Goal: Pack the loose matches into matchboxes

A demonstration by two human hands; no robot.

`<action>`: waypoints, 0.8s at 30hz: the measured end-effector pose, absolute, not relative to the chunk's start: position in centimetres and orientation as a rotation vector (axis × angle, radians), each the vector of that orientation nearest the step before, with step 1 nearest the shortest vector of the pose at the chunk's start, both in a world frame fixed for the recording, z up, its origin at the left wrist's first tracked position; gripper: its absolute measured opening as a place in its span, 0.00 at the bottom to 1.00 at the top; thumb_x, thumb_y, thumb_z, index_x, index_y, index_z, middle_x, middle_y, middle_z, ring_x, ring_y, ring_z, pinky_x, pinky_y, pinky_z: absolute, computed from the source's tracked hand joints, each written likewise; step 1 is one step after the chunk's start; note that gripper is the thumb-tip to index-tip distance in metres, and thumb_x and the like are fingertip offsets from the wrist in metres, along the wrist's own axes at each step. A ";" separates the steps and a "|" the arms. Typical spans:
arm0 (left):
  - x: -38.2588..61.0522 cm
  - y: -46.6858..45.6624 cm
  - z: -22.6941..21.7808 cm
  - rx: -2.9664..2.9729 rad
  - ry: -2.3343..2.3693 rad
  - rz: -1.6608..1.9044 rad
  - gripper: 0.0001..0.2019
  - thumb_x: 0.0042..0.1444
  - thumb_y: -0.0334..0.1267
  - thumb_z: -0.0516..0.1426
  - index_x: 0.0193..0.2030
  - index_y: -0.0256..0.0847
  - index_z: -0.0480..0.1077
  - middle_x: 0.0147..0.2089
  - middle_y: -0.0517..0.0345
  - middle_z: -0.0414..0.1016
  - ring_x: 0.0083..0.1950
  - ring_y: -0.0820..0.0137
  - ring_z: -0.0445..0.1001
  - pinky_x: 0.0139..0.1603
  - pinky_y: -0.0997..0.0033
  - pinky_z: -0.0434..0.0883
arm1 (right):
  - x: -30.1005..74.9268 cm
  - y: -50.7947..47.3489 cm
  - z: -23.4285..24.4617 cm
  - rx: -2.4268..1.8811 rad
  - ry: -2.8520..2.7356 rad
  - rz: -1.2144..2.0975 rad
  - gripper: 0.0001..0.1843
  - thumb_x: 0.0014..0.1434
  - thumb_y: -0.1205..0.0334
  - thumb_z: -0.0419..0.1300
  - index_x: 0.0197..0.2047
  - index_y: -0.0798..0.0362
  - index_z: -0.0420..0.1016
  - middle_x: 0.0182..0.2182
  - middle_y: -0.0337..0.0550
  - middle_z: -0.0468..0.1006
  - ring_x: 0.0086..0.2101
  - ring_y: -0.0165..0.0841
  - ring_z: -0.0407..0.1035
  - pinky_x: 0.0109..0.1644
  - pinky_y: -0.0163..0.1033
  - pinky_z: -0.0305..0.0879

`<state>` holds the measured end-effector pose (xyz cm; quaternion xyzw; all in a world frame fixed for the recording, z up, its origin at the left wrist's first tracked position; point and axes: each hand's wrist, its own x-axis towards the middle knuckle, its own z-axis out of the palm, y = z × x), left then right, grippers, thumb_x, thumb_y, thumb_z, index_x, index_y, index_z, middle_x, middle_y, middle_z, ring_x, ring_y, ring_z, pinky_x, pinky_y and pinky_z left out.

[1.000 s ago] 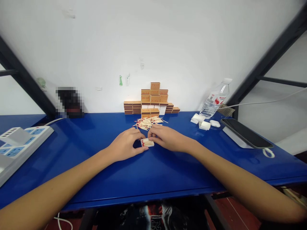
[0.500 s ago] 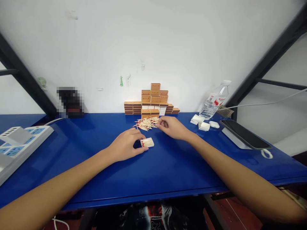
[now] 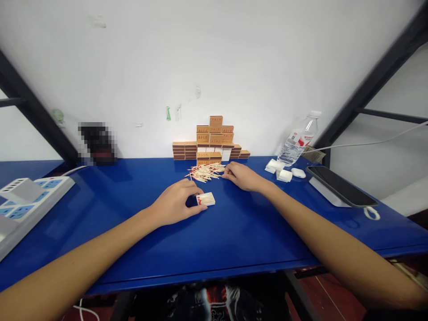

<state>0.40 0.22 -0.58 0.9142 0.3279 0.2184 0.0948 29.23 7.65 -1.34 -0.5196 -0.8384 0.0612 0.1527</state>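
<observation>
Thumb and fingers of my left hand (image 3: 179, 201) grip the left end of a small white matchbox tray (image 3: 210, 199) on the blue table. Several red-headed matches lie inside it, their heads toward my left hand. Just behind the tray is a loose pile of matches (image 3: 204, 173), with sticks pointing every way. At the pile's right edge, my right hand (image 3: 241, 176) rests with its fingers pinched together; what is between the fingertips is too small to tell. Beyond the pile, matchboxes (image 3: 216, 129) are stacked in steps against the wall.
To the right stand white empty trays (image 3: 284, 175), a white earphone case (image 3: 298, 173), a water bottle (image 3: 297, 141) and a propped phone (image 3: 341, 185) with a cable. A power strip (image 3: 50, 196) lies on the left. The table's front edge (image 3: 200, 278) is near my body.
My right hand has shifted slightly to the right, off the edge of the match pile. My left hand stays at the tray.
</observation>
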 end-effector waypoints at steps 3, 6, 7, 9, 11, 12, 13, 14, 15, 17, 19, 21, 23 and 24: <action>0.4 0.2 -0.6 2.717 0.970 0.642 0.15 0.64 0.48 0.63 0.51 0.42 0.78 0.45 0.52 0.79 0.47 0.60 0.75 0.50 0.59 0.73 | 29.8 6.8 -0.2 -1.427 -2.402 0.214 0.10 0.70 0.59 0.56 0.37 0.54 0.70 0.38 0.49 0.76 0.37 0.37 0.69 0.42 0.39 0.62; 0.3 0.2 -0.6 2.697 0.994 0.644 0.16 0.63 0.48 0.63 0.53 0.43 0.77 0.44 0.53 0.78 0.46 0.61 0.75 0.48 0.60 0.73 | 28.6 5.0 0.8 -1.256 -2.367 0.300 0.11 0.72 0.56 0.54 0.37 0.52 0.69 0.37 0.47 0.75 0.37 0.37 0.68 0.41 0.40 0.62; 0.3 0.2 -0.7 2.689 1.005 0.649 0.18 0.63 0.48 0.63 0.55 0.43 0.76 0.43 0.53 0.78 0.46 0.61 0.75 0.48 0.60 0.73 | 27.8 4.3 1.0 -1.188 -2.379 0.339 0.11 0.72 0.56 0.55 0.37 0.52 0.68 0.38 0.46 0.75 0.37 0.36 0.68 0.41 0.39 0.62; 0.2 0.3 -0.8 2.678 1.019 0.663 0.21 0.62 0.48 0.64 0.58 0.42 0.73 0.43 0.54 0.78 0.45 0.61 0.75 0.46 0.60 0.73 | 26.0 2.9 1.1 -1.096 -2.441 0.408 0.09 0.72 0.59 0.55 0.38 0.52 0.69 0.38 0.46 0.75 0.38 0.36 0.68 0.42 0.39 0.62; 0.2 0.3 -0.8 2.671 1.018 0.671 0.22 0.62 0.49 0.64 0.59 0.42 0.72 0.42 0.55 0.78 0.45 0.61 0.75 0.46 0.60 0.72 | 24.6 1.8 0.9 -1.043 -2.545 0.483 0.08 0.71 0.61 0.56 0.39 0.52 0.70 0.40 0.46 0.75 0.39 0.36 0.68 0.43 0.39 0.63; 0.2 0.3 -0.8 2.668 1.018 0.672 0.22 0.62 0.49 0.64 0.59 0.42 0.72 0.43 0.55 0.78 0.45 0.61 0.75 0.46 0.60 0.72 | 24.1 1.5 0.8 -1.025 -2.577 0.502 0.07 0.71 0.62 0.56 0.39 0.52 0.70 0.40 0.46 0.75 0.40 0.36 0.68 0.44 0.39 0.63; 0.2 0.3 -0.8 2.666 1.021 0.670 0.22 0.62 0.49 0.63 0.59 0.42 0.71 0.43 0.55 0.78 0.45 0.61 0.75 0.46 0.60 0.73 | 23.9 1.4 0.7 -1.012 -2.594 0.508 0.06 0.70 0.62 0.57 0.39 0.52 0.70 0.40 0.46 0.75 0.40 0.36 0.68 0.44 0.39 0.63; 0.2 0.3 -0.8 2.664 1.026 0.667 0.23 0.62 0.49 0.63 0.59 0.42 0.71 0.43 0.55 0.78 0.45 0.61 0.75 0.46 0.59 0.73 | 23.9 1.4 0.6 -1.005 -2.588 0.497 0.06 0.70 0.62 0.57 0.40 0.52 0.71 0.40 0.46 0.75 0.40 0.36 0.68 0.43 0.39 0.62; 0.3 0.3 -0.8 2.663 1.032 0.663 0.23 0.62 0.49 0.63 0.60 0.41 0.71 0.43 0.55 0.78 0.45 0.61 0.75 0.46 0.59 0.73 | 24.1 1.6 0.6 -1.005 -2.561 0.472 0.06 0.70 0.62 0.57 0.40 0.52 0.71 0.39 0.45 0.74 0.39 0.35 0.67 0.43 0.39 0.62; 0.3 0.2 -0.8 2.661 1.038 0.661 0.24 0.62 0.49 0.64 0.61 0.41 0.71 0.43 0.54 0.78 0.44 0.61 0.75 0.47 0.59 0.73 | 24.9 2.3 0.7 -1.027 -2.481 0.393 0.08 0.71 0.61 0.57 0.39 0.52 0.71 0.36 0.44 0.73 0.37 0.35 0.66 0.41 0.39 0.61; 0.3 0.2 -0.8 2.660 1.037 0.665 0.24 0.62 0.49 0.64 0.62 0.41 0.70 0.43 0.54 0.78 0.45 0.62 0.75 0.48 0.58 0.73 | 25.9 3.3 0.6 -1.087 -2.409 0.301 0.09 0.71 0.61 0.57 0.37 0.52 0.71 0.35 0.43 0.73 0.35 0.34 0.66 0.40 0.39 0.60; 0.4 0.2 -0.8 2.665 1.034 0.667 0.25 0.62 0.48 0.64 0.63 0.42 0.70 0.44 0.54 0.78 0.46 0.61 0.75 0.49 0.58 0.73 | 26.9 4.3 0.1 -1.176 -2.373 0.214 0.07 0.70 0.62 0.58 0.38 0.53 0.72 0.36 0.43 0.74 0.34 0.34 0.66 0.39 0.39 0.59; 0.4 0.2 -0.7 2.675 1.038 0.656 0.24 0.63 0.48 0.64 0.62 0.42 0.71 0.44 0.54 0.78 0.47 0.61 0.75 0.49 0.58 0.73 | 27.6 5.3 -0.6 -1.264 -2.350 0.153 0.05 0.68 0.62 0.60 0.40 0.53 0.73 0.38 0.44 0.75 0.36 0.35 0.68 0.40 0.39 0.60; 0.4 0.2 -0.7 2.679 1.039 0.648 0.24 0.63 0.48 0.64 0.62 0.42 0.72 0.44 0.54 0.78 0.47 0.60 0.75 0.49 0.58 0.73 | 27.8 5.7 -1.0 -1.298 -2.332 0.136 0.05 0.67 0.60 0.61 0.41 0.53 0.73 0.38 0.45 0.75 0.37 0.35 0.68 0.41 0.39 0.61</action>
